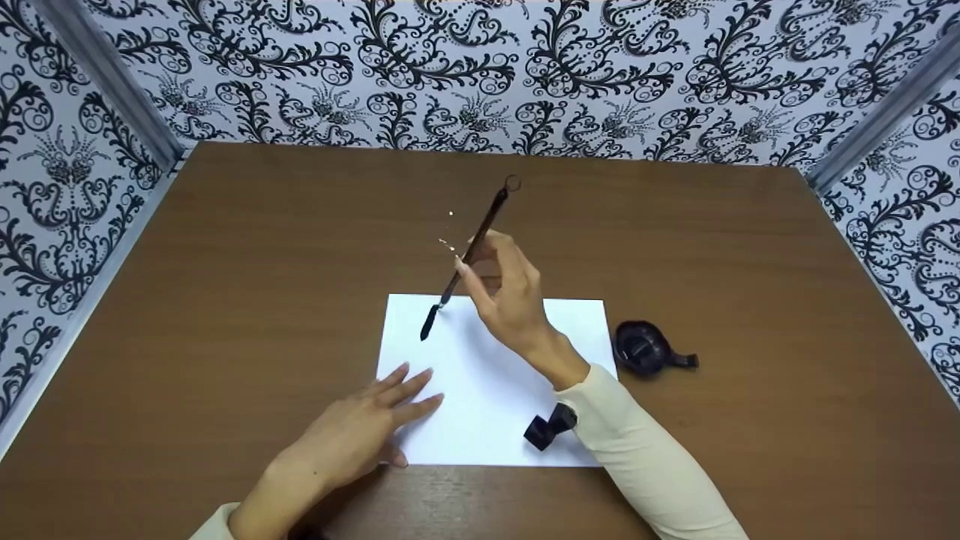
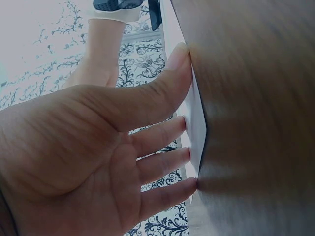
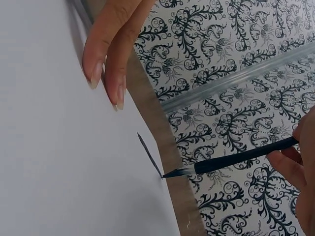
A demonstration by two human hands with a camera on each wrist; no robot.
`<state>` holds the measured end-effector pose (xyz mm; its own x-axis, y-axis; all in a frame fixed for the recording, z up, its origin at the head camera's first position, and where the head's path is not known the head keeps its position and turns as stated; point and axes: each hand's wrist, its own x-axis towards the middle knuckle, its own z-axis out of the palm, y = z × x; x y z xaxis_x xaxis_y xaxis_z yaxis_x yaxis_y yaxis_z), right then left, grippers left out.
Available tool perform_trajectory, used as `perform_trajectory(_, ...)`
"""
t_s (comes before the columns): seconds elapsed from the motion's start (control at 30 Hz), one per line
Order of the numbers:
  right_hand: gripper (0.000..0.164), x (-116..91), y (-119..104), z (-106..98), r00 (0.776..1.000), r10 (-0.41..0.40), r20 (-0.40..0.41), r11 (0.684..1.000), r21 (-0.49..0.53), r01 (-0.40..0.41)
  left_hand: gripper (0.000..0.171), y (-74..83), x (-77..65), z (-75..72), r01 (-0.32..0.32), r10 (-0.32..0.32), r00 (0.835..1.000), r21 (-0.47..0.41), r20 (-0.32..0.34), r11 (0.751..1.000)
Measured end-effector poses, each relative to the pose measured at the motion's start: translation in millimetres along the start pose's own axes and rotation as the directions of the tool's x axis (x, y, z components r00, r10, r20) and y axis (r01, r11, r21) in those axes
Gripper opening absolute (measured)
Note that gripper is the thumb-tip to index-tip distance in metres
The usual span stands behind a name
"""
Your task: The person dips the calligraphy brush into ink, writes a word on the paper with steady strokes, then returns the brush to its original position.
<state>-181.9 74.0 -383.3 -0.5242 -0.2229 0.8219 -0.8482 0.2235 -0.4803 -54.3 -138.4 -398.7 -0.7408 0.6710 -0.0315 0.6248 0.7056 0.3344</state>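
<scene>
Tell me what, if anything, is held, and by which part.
The right hand pinches the calligraphy brush around mid-handle; the left hand holds nothing.

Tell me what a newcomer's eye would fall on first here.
Probably the dark brush pinched in the right grip, its tip at a black stroke on the white paper, toward the sheet's far left corner. Next may come the black-and-white scrolled backdrop beyond the brown table. The dark, handled dish just right of the paper also stands out.
</scene>
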Motion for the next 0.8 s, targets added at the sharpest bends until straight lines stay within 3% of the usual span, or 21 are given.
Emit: perform_trajectory(0.8, 0.027, -1.8, -1.8, 0.3, 0.997, 0.059, 0.054, 0.998, -0.029, -0.058, 0.074, 0.5, -0.8, -1.7, 0.008, -0.008, 1.0, -0.038, 0.012, 0.999)
